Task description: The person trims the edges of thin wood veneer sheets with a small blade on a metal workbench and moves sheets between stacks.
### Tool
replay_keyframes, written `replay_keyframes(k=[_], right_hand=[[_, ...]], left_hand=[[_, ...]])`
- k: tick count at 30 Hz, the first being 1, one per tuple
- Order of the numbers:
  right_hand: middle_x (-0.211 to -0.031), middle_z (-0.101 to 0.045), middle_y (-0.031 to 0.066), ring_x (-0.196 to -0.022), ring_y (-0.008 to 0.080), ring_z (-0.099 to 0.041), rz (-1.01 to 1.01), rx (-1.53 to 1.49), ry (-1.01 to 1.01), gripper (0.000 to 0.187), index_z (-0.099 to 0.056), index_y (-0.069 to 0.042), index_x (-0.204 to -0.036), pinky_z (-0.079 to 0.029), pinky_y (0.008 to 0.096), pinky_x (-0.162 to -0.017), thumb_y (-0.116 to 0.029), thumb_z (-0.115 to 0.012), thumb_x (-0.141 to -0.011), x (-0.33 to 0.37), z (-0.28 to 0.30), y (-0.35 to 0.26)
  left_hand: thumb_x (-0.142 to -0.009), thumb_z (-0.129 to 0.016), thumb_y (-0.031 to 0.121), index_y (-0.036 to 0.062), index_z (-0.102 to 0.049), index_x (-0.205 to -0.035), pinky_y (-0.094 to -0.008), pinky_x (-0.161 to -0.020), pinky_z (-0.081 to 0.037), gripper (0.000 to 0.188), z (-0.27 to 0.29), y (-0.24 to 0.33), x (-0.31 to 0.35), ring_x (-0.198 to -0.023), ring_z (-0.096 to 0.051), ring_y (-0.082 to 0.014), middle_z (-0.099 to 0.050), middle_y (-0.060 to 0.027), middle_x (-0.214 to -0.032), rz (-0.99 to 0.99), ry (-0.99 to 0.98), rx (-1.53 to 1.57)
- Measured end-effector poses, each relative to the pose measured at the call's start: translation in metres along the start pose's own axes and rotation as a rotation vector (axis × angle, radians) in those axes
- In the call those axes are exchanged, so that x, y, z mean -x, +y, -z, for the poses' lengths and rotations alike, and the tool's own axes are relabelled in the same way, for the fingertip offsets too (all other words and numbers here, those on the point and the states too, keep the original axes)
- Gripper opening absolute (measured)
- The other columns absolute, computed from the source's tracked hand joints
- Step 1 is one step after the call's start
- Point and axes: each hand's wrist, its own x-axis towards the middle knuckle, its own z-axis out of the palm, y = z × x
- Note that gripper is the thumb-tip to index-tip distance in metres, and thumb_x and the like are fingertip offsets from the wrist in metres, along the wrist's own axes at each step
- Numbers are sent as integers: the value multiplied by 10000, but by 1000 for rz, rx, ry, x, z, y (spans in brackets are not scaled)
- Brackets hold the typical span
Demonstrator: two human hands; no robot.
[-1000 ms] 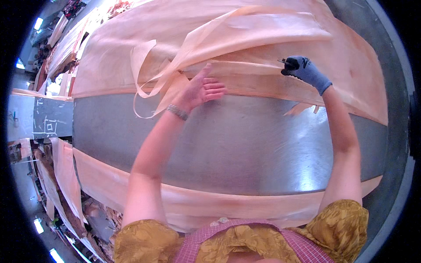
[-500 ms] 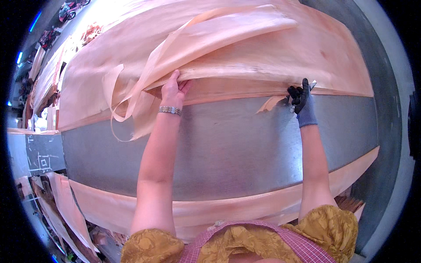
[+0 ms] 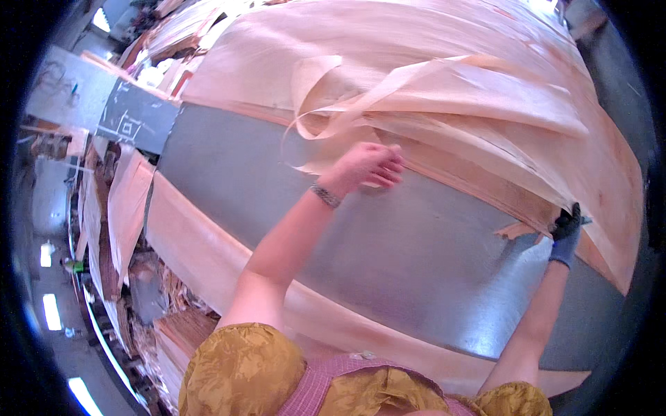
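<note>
My bare left hand [image 3: 371, 166], with a metal watch at the wrist, hangs over the grey tabletop [image 3: 409, 243]. Its fingers are curled in and slightly blurred; nothing shows in them. Beside it, a loose strip of thin wood veneer [image 3: 357, 104] loops and curls across the stack. My right hand [image 3: 567, 225], in a dark glove, is closed at the near edge of the veneer sheets [image 3: 472, 149]. A small knife [image 3: 586, 220] pokes out past its fingers, mostly hidden. A torn veneer scrap [image 3: 517, 230] lies left of that hand.
A long veneer strip [image 3: 201, 225] runs along the table's near edge. At the left hang more veneer sheets [image 3: 128, 208], next to a grey panel with white marks [image 3: 135, 114]. Piled veneer [image 3: 184, 31] stands at the far left.
My left hand has let go of the veneer edge and drawn back over the tabletop. The view has turned, so the table appears tilted; my right hand stays at the veneer edge.
</note>
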Motion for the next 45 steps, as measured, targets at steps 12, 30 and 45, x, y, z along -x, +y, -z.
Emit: replay_keyframes(k=[12, 30, 45], right_hand=[[-461, -320, -10, -368, 166, -315, -7, 107, 22, 371, -566, -203, -736, -229, 307, -366, -506, -506, -941, 36, -55, -35], [-604, -418, -21, -453, 141, -407, 301, 326, 85, 506, -562, -179, -1053, -336, 323, -404, -640, -558, -845, 22, -16, -18], [-458, -398, -15, -382, 174, -413, 85, 170, 146, 477, -482, -224, -600, -321, 301, -360, -603, -554, -882, 0, -21, -5]], left_hand=[[-891, -511, 149, -22, -519, -875, -325, -472, -502, 172, 242, 15, -16, -591, -619, -212, -618, -178, -800, -438, 1177, 98], [-817, -731, 354, 94, -578, -858, -316, -535, -481, 304, 339, 40, -70, -589, -555, -169, -568, -33, -718, -546, 1109, 231], [-824, -747, 268, 15, -672, -1032, -315, -499, -417, 336, 388, 41, -92, -640, -539, -123, -649, -65, -987, -442, 953, 484]])
